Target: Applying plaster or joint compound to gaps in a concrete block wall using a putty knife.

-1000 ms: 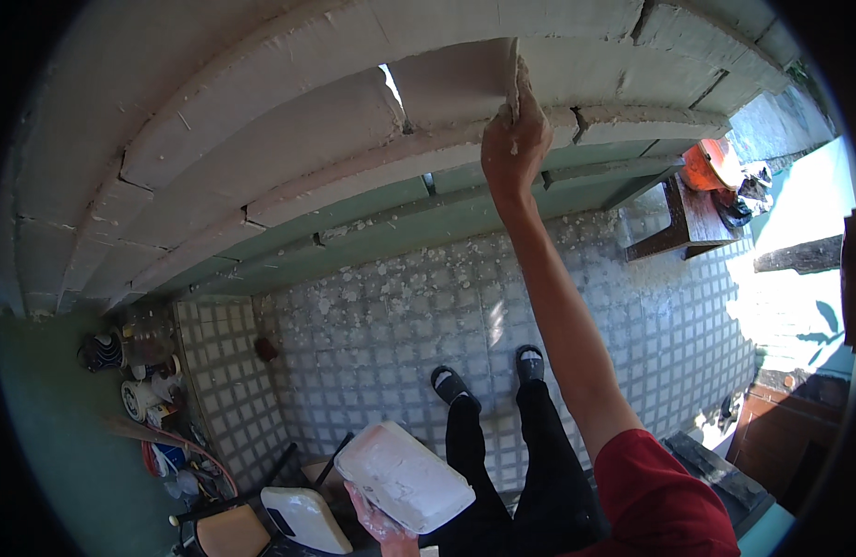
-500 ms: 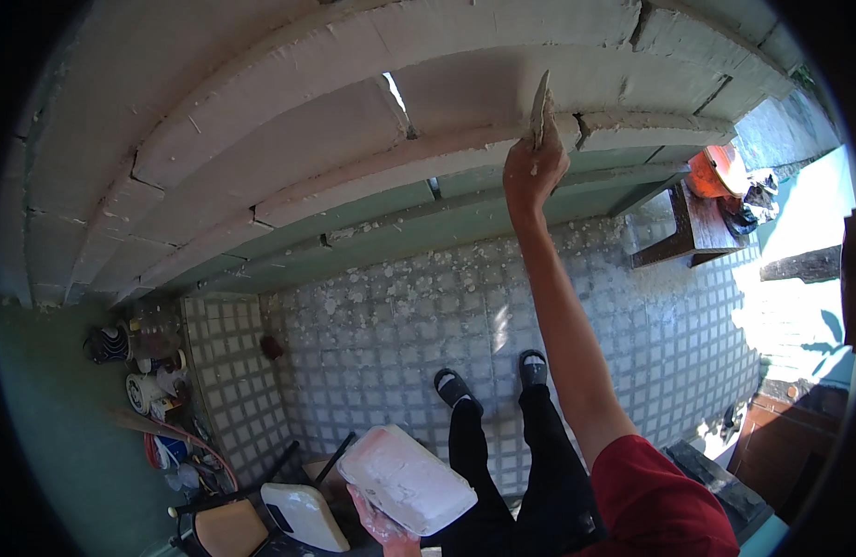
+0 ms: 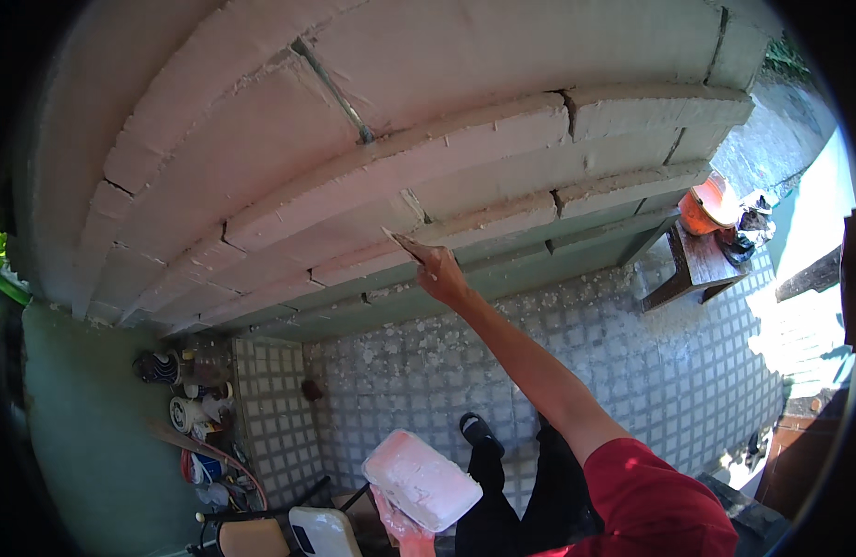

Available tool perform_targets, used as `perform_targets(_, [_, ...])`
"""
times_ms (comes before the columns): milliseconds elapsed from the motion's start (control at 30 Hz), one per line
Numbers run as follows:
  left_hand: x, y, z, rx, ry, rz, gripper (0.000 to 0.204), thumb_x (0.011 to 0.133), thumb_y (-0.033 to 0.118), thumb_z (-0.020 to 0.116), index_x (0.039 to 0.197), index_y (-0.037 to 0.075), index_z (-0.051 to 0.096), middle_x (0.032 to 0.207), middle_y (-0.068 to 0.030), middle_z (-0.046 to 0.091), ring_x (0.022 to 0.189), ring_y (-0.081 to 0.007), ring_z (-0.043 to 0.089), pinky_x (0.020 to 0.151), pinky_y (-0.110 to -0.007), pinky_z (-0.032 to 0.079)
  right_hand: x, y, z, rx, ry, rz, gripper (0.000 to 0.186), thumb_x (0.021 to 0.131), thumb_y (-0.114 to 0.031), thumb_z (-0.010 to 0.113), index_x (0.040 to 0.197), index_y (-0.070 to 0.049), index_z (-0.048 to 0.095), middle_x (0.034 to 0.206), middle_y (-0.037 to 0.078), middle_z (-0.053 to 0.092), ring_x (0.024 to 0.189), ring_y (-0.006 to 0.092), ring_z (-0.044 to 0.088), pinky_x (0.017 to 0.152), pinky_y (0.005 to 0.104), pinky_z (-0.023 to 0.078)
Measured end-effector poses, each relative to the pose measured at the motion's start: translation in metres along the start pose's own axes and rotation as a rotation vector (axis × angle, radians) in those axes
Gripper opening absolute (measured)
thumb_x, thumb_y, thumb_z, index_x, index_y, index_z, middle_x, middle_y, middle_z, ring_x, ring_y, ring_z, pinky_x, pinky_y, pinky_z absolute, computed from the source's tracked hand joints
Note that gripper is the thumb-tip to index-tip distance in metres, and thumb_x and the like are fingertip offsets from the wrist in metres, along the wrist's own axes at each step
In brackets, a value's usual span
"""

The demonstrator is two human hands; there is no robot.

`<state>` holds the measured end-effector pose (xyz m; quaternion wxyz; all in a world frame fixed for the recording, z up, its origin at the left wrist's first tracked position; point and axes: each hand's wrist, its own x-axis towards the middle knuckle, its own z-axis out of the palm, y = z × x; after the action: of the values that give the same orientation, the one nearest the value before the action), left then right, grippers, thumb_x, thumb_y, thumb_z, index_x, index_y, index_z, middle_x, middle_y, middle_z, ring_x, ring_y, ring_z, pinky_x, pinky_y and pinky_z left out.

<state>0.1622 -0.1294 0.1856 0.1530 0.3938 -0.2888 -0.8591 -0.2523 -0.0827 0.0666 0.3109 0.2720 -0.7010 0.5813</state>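
Observation:
My right hand (image 3: 441, 275) is raised at the end of my outstretched arm, its fingers closed round a putty knife (image 3: 408, 245). The blade lies at or close to a filled joint (image 3: 413, 206) in the pale stepped panelling (image 3: 354, 232); whether it touches, I cannot tell. White filler is smeared around this joint. Low in front of me, my left hand (image 3: 400, 527) grips a white rectangular tub (image 3: 423, 481) from beneath and beside. Whitish paste coats the tub and my left fingers.
Open gaps such as a dark slot (image 3: 335, 93) run between other panels. A wooden bench (image 3: 702, 255) at the right bears an orange bucket (image 3: 706, 206). Splatters dot the tiled floor (image 3: 382, 371). Chairs (image 3: 321, 531) and clutter (image 3: 201, 408) stand at the lower left.
My right hand and putty knife have moved left and down, to the joint in the panelling. The view has shifted. My left hand still holds the tub.

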Motion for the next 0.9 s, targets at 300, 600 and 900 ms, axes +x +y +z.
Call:
perform_targets(300, [-0.027, 0.010, 0.060, -0.066, -0.225, -0.034, 0.056, 0.098, 0.050, 0.041, 0.138, 0.011, 0.044, 0.132, -0.0087, 0.054, 0.118, -0.0289, 0.055, 0.100, -0.047, 0.046, -0.014, -0.198, -0.221, 1.118, -0.018, 1.219, 0.050, 0.078, -0.006, 0.065, 0.125, 0.003, 0.051, 0.109, 0.011, 0.064, 0.095, 0.0232, 0.067, 0.074, 0.0345, 0.058])
perform_targets(600, [-0.044, 0.013, 0.108, -0.016, -0.304, -0.010, 0.050, 0.099, 0.042, 0.041, 0.134, 0.007, 0.046, 0.125, -0.0105, 0.058, 0.109, -0.0257, 0.060, 0.092, -0.040, 0.052, -0.022, -0.276, -0.290, 0.992, 0.244, 1.088, 0.041, 0.084, -0.007, 0.058, 0.124, -0.003, 0.052, 0.112, 0.011, 0.062, 0.100, 0.0246, 0.064, 0.084, 0.0384, 0.056])
perform_targets(900, [-0.033, 0.058, 0.096, -0.131, -0.491, -0.103, 0.043, 0.099, 0.037, 0.041, 0.126, 0.005, 0.052, 0.118, -0.0094, 0.063, 0.105, -0.0222, 0.062, 0.090, -0.038, 0.052, 0.024, -0.339, -0.269, 0.639, -0.111, 0.846, 0.031, 0.086, -0.010, 0.057, 0.114, 0.002, 0.059, 0.103, 0.011, 0.065, 0.092, 0.0199, 0.064, 0.082, 0.0335, 0.051])
